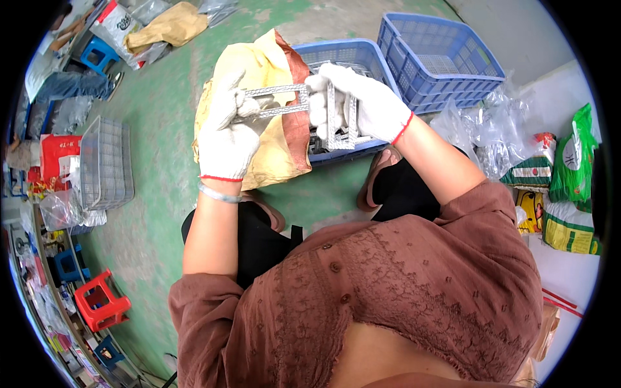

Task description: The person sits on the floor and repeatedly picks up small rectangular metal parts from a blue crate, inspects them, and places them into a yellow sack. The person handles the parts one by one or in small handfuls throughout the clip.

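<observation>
Both my hands wear white knitted gloves with red cuffs. My left hand (231,132) is closed on the two ends of a U-shaped grey-white frame piece (282,111) with a braided-looking surface. The closed end of that piece reaches to the fingertips of my right hand (365,103). Similar narrow frame pieces (332,119) hang upright from my right hand, its fingers curled round them. Below them stands a blue plastic crate (352,44) holding more such pieces. A yellow woven sack (249,64) with a reddish-brown inner side drapes over the crate's left part.
Another blue crate (446,87) stands behind at the right. Clear plastic bags (495,129) and a green bag (576,155) lie along the right wall. To the left are a grey crate (107,161) and a red stool (101,301). A person (71,84) sits at the far left.
</observation>
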`<state>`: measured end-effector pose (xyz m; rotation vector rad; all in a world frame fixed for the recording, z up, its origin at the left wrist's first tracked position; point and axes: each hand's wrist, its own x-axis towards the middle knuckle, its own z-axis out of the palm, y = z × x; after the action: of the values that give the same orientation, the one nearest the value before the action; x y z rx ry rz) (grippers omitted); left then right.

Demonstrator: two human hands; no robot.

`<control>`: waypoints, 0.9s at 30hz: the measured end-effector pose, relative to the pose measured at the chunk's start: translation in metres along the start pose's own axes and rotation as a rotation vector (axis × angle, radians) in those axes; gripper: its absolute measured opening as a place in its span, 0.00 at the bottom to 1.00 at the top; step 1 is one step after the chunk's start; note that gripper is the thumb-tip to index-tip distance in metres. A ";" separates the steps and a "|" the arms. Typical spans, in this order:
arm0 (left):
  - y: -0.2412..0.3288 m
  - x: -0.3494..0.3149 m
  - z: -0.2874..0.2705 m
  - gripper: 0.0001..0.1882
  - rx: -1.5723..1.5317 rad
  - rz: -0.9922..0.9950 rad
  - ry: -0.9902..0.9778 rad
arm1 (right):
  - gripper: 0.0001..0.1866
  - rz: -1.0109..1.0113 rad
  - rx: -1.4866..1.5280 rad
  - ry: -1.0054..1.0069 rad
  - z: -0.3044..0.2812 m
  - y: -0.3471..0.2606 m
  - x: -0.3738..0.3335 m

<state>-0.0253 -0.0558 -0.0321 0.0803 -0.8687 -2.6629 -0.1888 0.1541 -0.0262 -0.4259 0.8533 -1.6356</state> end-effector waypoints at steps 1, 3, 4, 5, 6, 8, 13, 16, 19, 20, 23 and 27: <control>0.000 -0.002 -0.001 0.27 -0.026 -0.002 -0.040 | 0.24 -0.026 0.064 0.021 -0.003 -0.001 0.002; -0.002 -0.004 0.011 0.26 -0.036 -0.029 -0.017 | 0.26 -0.097 0.142 -0.013 -0.011 -0.008 0.007; -0.003 -0.005 0.019 0.25 -0.016 -0.054 0.049 | 0.26 -0.112 0.190 -0.030 -0.012 -0.012 0.006; -0.004 -0.006 0.027 0.23 0.007 -0.076 0.118 | 0.26 -0.141 0.206 -0.036 -0.005 -0.018 0.003; -0.006 -0.005 0.029 0.22 0.018 -0.100 0.151 | 0.26 -0.169 0.222 -0.042 0.001 -0.022 0.001; -0.010 -0.004 0.033 0.20 0.043 -0.148 0.217 | 0.25 -0.191 0.302 -0.084 0.004 -0.023 0.002; -0.030 -0.007 0.029 0.18 0.196 -0.269 0.086 | 0.15 -0.249 0.427 -0.241 0.017 -0.026 0.005; -0.039 -0.004 0.044 0.18 0.318 -0.245 0.032 | 0.13 -0.264 0.441 -0.338 0.019 -0.026 0.005; -0.037 0.002 0.023 0.20 0.329 -0.198 0.008 | 0.24 -0.250 0.109 -0.259 0.014 -0.028 -0.003; -0.037 0.004 0.019 0.20 0.329 -0.169 0.022 | 0.33 -0.222 -0.027 -0.225 0.019 -0.031 -0.009; -0.030 0.003 0.059 0.21 0.591 -0.081 0.091 | 0.44 0.046 -0.544 -0.080 0.027 -0.040 -0.023; -0.028 -0.001 0.058 0.27 1.044 -0.036 -0.151 | 0.38 -0.103 -0.947 -0.184 0.011 -0.028 -0.007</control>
<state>-0.0416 -0.0019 -0.0012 0.1368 -2.2018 -1.9641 -0.1990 0.1585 0.0029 -1.2660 1.4509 -1.1630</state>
